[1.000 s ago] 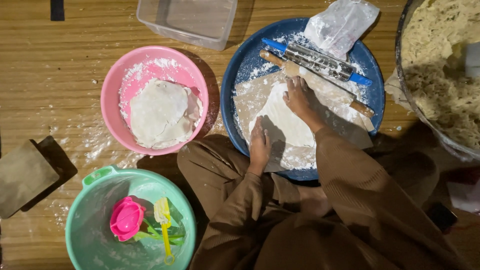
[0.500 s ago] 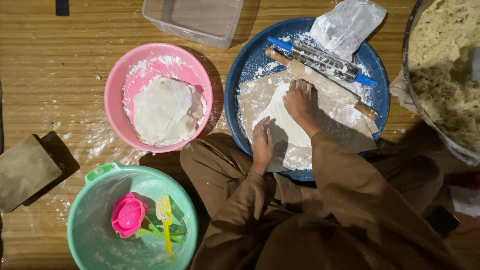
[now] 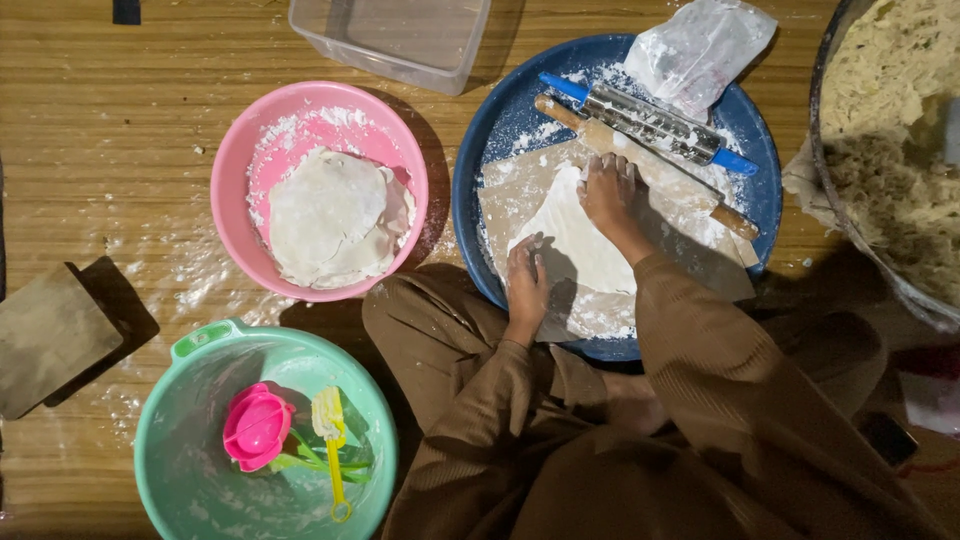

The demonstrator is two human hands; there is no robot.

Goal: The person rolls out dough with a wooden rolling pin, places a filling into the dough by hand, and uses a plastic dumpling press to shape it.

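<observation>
Centre right of frame: thin white sheet of rolled dough lies on a floured brown board inside the round blue tray. Left hand, fingers spread flat, presses the sheet's lower left edge. Right hand, fingers extended and together, rests on its upper edge, grasping nothing. Plain wooden rolling pin just above; pink plastic bowl of stacked dough rounds at left.

A pink bowl holds a pile of flat dough rounds. A green bowl holds a pink mold and a yellow tool. A clear tub sits above.
</observation>
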